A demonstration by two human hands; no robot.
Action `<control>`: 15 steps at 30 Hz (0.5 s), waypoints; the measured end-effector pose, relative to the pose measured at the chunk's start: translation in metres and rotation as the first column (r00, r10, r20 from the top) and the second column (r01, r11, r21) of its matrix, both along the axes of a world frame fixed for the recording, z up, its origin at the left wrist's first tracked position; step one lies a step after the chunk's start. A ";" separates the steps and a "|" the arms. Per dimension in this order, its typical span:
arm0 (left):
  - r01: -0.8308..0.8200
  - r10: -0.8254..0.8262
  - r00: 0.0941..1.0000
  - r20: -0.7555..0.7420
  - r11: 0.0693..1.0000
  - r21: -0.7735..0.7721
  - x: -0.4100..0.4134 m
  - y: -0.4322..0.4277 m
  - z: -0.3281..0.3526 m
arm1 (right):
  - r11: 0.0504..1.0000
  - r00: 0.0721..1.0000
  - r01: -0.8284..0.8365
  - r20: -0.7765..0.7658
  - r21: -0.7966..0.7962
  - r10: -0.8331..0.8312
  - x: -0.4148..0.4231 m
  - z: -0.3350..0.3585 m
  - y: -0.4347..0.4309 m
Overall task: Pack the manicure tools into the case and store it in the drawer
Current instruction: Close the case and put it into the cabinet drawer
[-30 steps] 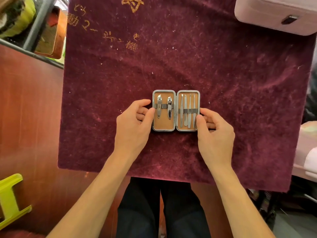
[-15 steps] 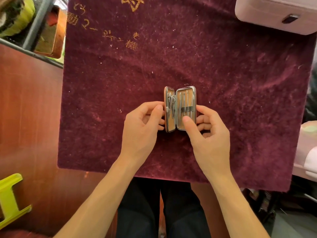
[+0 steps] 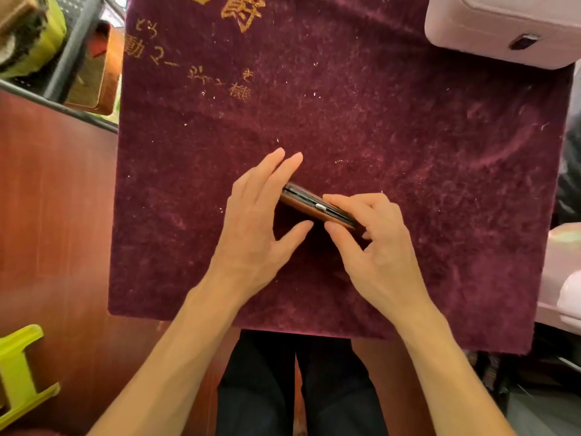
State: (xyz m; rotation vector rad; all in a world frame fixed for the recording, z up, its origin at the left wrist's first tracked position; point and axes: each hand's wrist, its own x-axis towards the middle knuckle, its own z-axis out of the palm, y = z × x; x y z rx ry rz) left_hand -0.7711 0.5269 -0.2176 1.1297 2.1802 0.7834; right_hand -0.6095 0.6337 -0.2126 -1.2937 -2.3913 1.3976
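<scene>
The brown manicure case point(image 3: 309, 206) is folded closed and held on edge above the dark red velvet cloth point(image 3: 408, 152), its metal clasp facing me. My left hand point(image 3: 261, 225) holds its left end, fingers stretched over the far side and thumb under the near side. My right hand point(image 3: 374, 243) pinches the right end between thumb and fingers. The tools inside are hidden. No drawer is in sight.
A pale pink box point(image 3: 503, 26) with a dark latch sits at the cloth's back right corner. More pink items point(image 3: 566, 278) lie at the right edge. A wooden tabletop point(image 3: 53, 215) extends left, with a yellow-green plastic piece point(image 3: 19, 372) near me and a cluttered rack point(image 3: 63, 48) at the back left.
The case lay open flat with the tools strapped in; both hands folded its two halves together, and it now stands closed on edge, turned slantwise between my hands.
</scene>
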 end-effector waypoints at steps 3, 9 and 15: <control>0.073 -0.073 0.997 0.019 0.997 -0.015 -0.016 0.000 -0.003 | 0.992 0.992 -0.122 -0.006 0.034 0.122 -0.006 -0.001 0.019; -0.003 0.003 0.992 0.123 1.000 -0.002 -0.025 0.005 -0.006 | 0.986 0.987 -0.149 -0.051 0.076 0.153 -0.011 -0.008 0.042; -0.051 0.043 0.981 0.190 0.998 0.039 -0.025 0.005 -0.010 | 0.993 0.992 -0.105 -0.065 0.047 0.108 -0.013 -0.012 0.042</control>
